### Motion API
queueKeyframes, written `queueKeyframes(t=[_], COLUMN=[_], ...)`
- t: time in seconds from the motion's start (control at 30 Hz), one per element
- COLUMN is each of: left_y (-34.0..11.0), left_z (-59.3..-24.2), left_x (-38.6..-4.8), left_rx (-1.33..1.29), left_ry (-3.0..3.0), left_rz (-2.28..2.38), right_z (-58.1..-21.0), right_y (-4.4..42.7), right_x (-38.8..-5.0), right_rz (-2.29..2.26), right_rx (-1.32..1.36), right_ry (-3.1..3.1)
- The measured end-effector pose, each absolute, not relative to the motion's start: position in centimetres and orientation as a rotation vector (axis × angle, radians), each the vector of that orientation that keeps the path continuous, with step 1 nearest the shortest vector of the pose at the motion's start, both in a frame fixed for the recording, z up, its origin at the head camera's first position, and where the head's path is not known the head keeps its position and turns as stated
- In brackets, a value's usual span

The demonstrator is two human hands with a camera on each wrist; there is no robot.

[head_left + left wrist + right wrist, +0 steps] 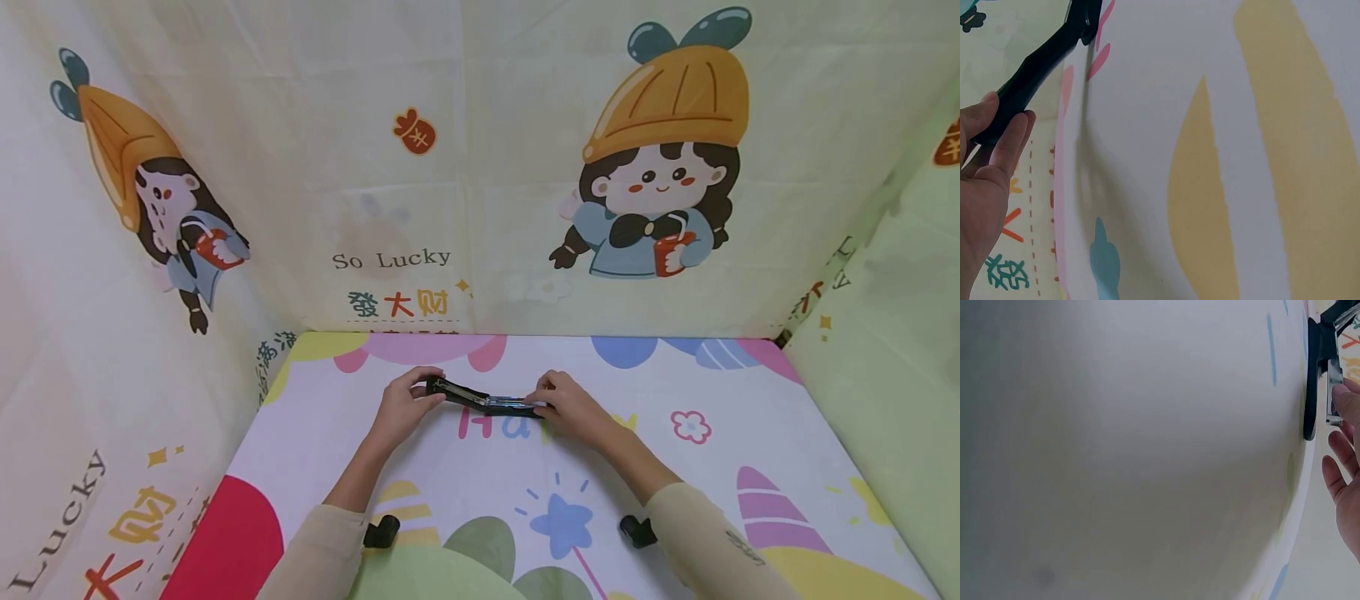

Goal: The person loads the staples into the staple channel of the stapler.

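Note:
A slim black case (461,394) is unfolded at its middle, with shiny metal pieces along its inner side. My left hand (403,407) pinches the case's left end, held raised and tilted. In the left wrist view, thumb and fingers grip the dark outer shell (1029,74). My right hand (576,410) is at the other half. Seen from the right wrist, its thumb and a finger pinch a flat silver metal tool (1334,374), which looks like a nail clipper, just beside the black case half (1312,394). The case's contents are too small to tell apart.
A printed tablecloth (420,508) with coloured shapes and letters covers the table. Cream printed cloth (510,167) hangs behind it and at both sides. Small black devices (382,532) sit at both wrists.

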State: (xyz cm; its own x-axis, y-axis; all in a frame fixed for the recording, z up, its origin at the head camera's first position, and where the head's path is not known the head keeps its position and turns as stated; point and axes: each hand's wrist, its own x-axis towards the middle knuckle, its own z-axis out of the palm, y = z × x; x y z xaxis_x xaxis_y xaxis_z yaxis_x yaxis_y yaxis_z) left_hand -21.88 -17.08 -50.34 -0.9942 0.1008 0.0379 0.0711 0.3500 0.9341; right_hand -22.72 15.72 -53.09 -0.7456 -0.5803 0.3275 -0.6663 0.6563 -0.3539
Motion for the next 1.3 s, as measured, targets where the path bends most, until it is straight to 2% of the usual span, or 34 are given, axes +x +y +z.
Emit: queueKeyframes(t=[0.87, 1.3], left_y=[-17.1, -17.2], left_z=[-50.1, -50.2], left_x=[-21.7, -21.8], left_rx=[0.169, 0.182], left_ry=[2.571, 2.584], left_rz=[1.762, 1.748], right_z=[-52.1, -53.1], right_y=[16.6, 17.8], right_x=[-22.2, -22.3], right_rz=[0.762, 0.792], right_rx=[0.901, 0.833], right_ry=[-2.830, -2.927])
